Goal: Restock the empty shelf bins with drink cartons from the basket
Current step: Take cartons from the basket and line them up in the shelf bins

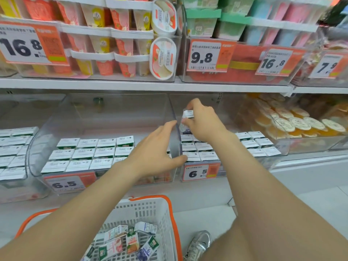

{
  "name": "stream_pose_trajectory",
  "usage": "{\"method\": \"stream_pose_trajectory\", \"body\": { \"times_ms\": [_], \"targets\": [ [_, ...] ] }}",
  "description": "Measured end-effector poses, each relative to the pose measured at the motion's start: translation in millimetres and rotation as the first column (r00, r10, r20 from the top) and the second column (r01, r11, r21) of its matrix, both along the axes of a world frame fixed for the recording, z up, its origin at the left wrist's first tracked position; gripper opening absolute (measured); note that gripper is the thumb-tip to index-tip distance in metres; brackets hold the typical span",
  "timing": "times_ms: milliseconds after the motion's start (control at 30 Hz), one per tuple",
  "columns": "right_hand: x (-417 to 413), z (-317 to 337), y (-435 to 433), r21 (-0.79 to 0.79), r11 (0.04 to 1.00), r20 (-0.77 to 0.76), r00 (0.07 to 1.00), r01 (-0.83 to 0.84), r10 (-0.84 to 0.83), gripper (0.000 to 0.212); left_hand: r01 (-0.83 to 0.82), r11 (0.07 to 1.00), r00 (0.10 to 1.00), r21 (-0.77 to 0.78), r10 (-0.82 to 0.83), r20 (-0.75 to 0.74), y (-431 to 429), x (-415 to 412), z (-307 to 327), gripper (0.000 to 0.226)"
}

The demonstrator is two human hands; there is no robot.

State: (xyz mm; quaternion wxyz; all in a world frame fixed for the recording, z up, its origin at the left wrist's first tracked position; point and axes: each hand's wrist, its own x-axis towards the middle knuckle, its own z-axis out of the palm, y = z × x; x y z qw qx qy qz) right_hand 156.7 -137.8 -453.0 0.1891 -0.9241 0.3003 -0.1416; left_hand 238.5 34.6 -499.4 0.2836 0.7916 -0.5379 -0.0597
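My right hand point(203, 121) grips a small drink carton point(186, 121) upright above the rows of cartons in the clear right bin point(222, 113). My left hand point(160, 149) is open, its fingers spread on the curved wall between the right bin and the clear middle bin point(105, 117); the thumb touches a front carton. The middle bin holds several rows of white-topped cartons point(90, 153). Below, a white basket with orange handles point(150, 208) stands on the floor with several loose cartons point(130, 240) lying in it.
A third bin of cartons point(15, 147) sits at the left. Jelly cups point(293, 121) fill the bin to the right. The upper shelf point(131, 83) overhangs the bins, with price tags in front. A silver shoe point(199, 243) stands beside the basket.
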Motion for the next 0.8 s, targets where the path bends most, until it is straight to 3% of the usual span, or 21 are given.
{"method": "stream_pose_trajectory", "body": {
  "times_ms": [167,267,433,500,600,667,733,800],
  "targets": [
    [17,-6,-8,0.133,0.989,-0.286,0.952,-0.071,0.107,0.032,0.033,0.999,0.999,-0.014,-0.033,-0.018,3,4,1,0.102],
    [21,-7,-12,0.138,0.990,-0.393,0.917,-0.013,0.067,0.048,0.023,1.000,0.999,-0.004,-0.023,-0.035,3,6,-1,0.102],
    [15,-11,-3,0.016,1.000,-0.325,0.946,0.019,-0.013,0.041,-0.016,1.000,0.999,0.006,0.016,-0.038,7,4,-3,0.102],
    [4,-1,8,-0.069,0.997,-0.158,0.987,0.028,-0.038,0.035,-0.028,1.000,0.999,-0.004,0.028,-0.032,14,2,-2,0.096],
    [-19,16,45,-0.077,0.997,0.162,0.987,0.011,0.002,0.023,-0.071,0.982,0.997,-0.176,0.072,0.001,29,-1,-4,0.064],
    [-38,20,82,-0.061,0.997,0.242,0.969,-0.043,0.057,0.021,-0.076,0.943,0.995,-0.325,0.093,0.038,43,-4,-7,0.034],
    [-54,11,116,-0.050,0.989,0.158,0.976,-0.140,0.146,0.019,-0.053,0.913,0.992,-0.405,0.094,0.081,64,-10,-12,0.015],
    [-64,-6,142,-0.018,0.961,-0.088,0.958,-0.276,0.273,0.017,-0.044,0.916,0.992,-0.398,0.087,0.090,91,-19,-25,0.010]
  ]
}}
